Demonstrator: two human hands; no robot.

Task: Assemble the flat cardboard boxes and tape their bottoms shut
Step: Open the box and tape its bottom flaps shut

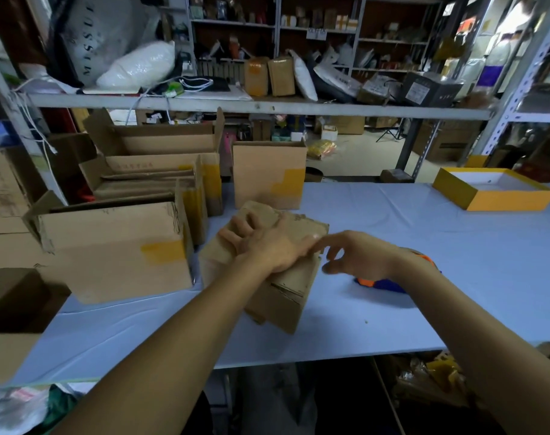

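A small brown cardboard box [286,296] sits tilted on the pale blue table [424,240], its folded flaps facing up. My left hand [267,246] presses flat on those flaps with the fingers spread. My right hand [355,255] hovers at the box's right upper edge with loosely curled fingers; its index finger reaches toward the flap corner beside my left hand, and it holds nothing. An orange and blue tape dispenser [383,284] lies on the table, partly hidden behind my right wrist.
An assembled box with yellow tape [116,255] stands left of the small box. An upright box [267,174] and several open boxes [154,171] stand behind. A yellow tray-like box [493,196] sits far right. A dark box [13,296] is at the left edge.
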